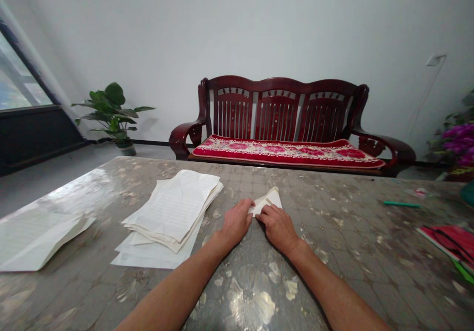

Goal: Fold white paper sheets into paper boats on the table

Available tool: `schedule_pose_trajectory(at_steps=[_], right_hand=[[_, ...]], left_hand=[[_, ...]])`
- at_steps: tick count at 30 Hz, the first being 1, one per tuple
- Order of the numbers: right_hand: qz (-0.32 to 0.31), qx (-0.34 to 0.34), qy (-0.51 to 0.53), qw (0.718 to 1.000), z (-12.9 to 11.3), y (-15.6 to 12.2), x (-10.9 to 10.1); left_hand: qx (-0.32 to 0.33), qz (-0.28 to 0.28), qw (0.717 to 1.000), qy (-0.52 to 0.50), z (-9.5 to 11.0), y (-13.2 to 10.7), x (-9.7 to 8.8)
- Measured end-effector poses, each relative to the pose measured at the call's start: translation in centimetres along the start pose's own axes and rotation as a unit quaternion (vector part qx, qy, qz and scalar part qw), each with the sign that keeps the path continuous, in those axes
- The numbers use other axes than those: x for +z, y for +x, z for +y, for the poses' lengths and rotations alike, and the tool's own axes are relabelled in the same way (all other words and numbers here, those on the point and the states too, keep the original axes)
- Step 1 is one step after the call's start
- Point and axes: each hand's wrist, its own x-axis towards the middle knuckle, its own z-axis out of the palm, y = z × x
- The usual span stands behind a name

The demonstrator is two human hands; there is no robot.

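Observation:
A small folded piece of white paper (273,198) lies on the patterned tabletop (333,272), its far corner pointing away from me. At its left edge, my left hand (239,218) is closed, the fingertips pressing on the paper. My right hand (277,226) grips the near right side with curled fingers. Both hands cover the near part of the paper, so its full shape is hidden. Left of my hands sits an uneven stack of lined paper sheets (177,205).
A creased loose sheet (40,244) lies at the table's left. On the right are a green pen-like stick (402,204) and a red notebook-like item (450,242). Beyond the table stand a wooden bench (277,114) with a red cushion and a potted plant (114,111).

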Motion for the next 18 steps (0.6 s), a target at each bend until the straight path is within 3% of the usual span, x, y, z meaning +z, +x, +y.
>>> schedule_pose_trajectory(at_steps=[9, 13, 18], right_hand=[[0.125, 0.135, -0.009, 0.983, 1.6, -0.1, 0.1], [0.053, 0.166, -0.018, 0.984, 1.9, 0.1, 0.7], [-0.002, 0.147, -0.018, 0.989, 1.9, 0.0, 1.0]], left_hand=[[-0.027, -0.022, 0.999, -0.011, 0.3, 0.1, 0.0], [-0.024, -0.029, 0.999, 0.007, 0.5, 0.1, 0.0], [-0.011, -0.028, 0.999, 0.044, 0.3, 0.0, 0.0]])
